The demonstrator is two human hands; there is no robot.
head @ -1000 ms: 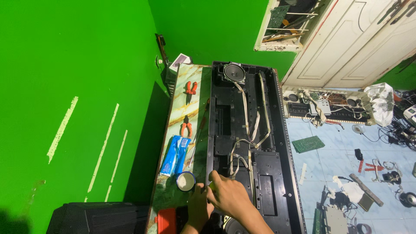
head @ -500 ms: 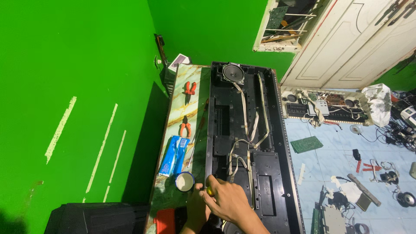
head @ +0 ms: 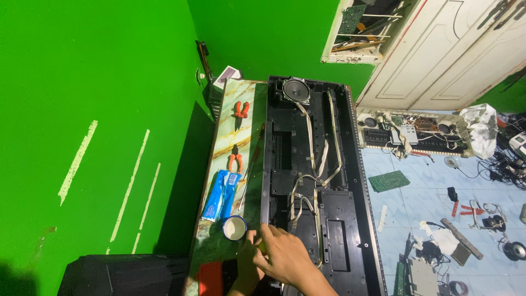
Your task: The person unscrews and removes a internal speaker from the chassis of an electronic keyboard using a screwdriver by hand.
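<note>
Head view: marbled green worktop (head: pixel 241 137) against bright green walls, pale blue tiled floor (head: pixel 416 203) to the right strewn with circuit boards, cables and tools. Long black casing (head: pixel 315 181) lying open along the worktop, round speaker (head: pixel 296 89) at its far end, pale ribbon cables (head: pixel 318 159) running down its middle. Two orange-handled pliers (head: pixel 236 159), a blue packet (head: pixel 221 194) and a small round tin (head: pixel 234 227) beside the casing; contents of the tin unclear. Right hand (head: pixel 282 255) curled over the casing's near left edge, something yellowish under the fingers, hard to make out. Left hand (head: pixel 247 263) mostly hidden beneath it; grip impossible to tell.
</note>
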